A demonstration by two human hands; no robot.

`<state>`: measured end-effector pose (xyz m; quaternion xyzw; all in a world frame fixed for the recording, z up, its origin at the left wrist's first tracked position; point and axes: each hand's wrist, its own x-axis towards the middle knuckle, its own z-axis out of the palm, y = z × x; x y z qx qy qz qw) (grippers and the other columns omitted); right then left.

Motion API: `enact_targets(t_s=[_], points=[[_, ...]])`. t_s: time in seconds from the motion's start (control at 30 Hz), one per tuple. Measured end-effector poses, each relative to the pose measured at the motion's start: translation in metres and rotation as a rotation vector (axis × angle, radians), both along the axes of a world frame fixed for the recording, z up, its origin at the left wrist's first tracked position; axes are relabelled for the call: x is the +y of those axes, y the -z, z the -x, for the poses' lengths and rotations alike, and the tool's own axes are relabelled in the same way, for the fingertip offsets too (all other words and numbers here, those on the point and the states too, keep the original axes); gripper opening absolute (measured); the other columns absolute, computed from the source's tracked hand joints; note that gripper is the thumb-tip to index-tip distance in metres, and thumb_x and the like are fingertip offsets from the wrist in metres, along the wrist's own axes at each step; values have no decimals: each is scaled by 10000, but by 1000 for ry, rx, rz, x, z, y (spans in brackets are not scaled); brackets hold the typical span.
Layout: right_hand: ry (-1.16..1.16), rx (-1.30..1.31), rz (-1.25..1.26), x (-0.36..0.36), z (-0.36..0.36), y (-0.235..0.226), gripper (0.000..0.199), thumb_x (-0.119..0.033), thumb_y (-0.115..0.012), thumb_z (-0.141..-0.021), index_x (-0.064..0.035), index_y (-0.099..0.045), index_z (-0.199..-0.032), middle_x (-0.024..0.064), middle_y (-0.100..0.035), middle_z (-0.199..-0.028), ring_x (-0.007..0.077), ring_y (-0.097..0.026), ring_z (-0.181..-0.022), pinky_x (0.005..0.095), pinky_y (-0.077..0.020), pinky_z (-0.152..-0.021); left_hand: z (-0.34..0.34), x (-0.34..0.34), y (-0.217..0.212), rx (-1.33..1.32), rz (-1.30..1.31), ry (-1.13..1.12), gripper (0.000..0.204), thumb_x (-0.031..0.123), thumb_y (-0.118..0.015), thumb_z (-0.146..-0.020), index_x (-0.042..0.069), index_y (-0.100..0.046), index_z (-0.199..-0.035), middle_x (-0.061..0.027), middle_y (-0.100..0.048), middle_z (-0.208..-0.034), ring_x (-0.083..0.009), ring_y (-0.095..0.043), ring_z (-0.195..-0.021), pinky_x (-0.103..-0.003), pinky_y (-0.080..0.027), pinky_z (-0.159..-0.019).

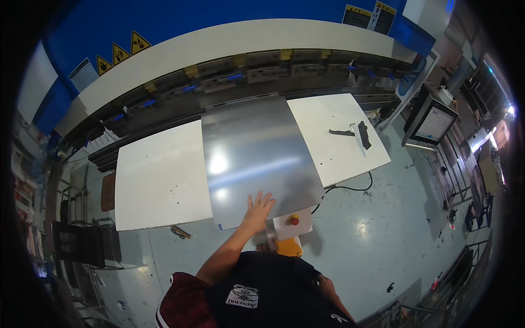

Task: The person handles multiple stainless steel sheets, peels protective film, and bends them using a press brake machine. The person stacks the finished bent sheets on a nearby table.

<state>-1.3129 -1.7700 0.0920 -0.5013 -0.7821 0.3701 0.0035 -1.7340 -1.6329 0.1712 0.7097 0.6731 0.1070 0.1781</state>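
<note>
One big press brake (229, 65) across the top of the view, blue and white, with yellow warning stickers on its front and a row of dark tooling along the beam. Below it, two white support tables: left table (158, 180) bare, right table (333, 131) bearing a few small dark tools (358, 134) near its far side. Between the tables, bridging both, a large shiny metal sheet (251, 158), lying flat, far edge up against the tooling, near edge overhanging toward the person. Off to the right, a control screen (435, 123) on a stand, well apart from the sheet. Grey floor underneath, with a black cable (350, 188) trailing from below the right table. Just beside the sheet's near corner, a small white pedestal with a red button (293, 220), yellow part below it. Left hand (257, 210) flat on the sheet's near edge, fingers spread, pressing and not gripping. Right hand down by the dark-clad torso, mostly hidden; cannot tell whether clenched or loose.
</note>
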Motion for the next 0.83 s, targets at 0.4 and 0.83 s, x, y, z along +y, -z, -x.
enact_targets(t_s=[0.4, 0.83], points=[[1367, 1150, 283, -37, -50, -51, 378, -31, -572, -887, -26, -523, -1262, 138, -628, -1158, 285, -667, -999, 461, -600, -849, 3, 0, 4, 28, -16, 26, 870, -1, -791, -658, 99, -418, -1438, -138, -280, -1595, -434, -157, -1512, -693, -114, -1185], [424, 1778, 571, 118, 153, -242, 793, -117, -698, -786, -97, -375, -1510, 182, -561, -1395, 427, -567, -1255, 615, -511, -970, 7, 7, 15, 75, 19, 52, 859, 7, -771, -677, 120, -404, -1446, -173, -260, -1611, -469, -148, -1511, -730, -115, -1160]])
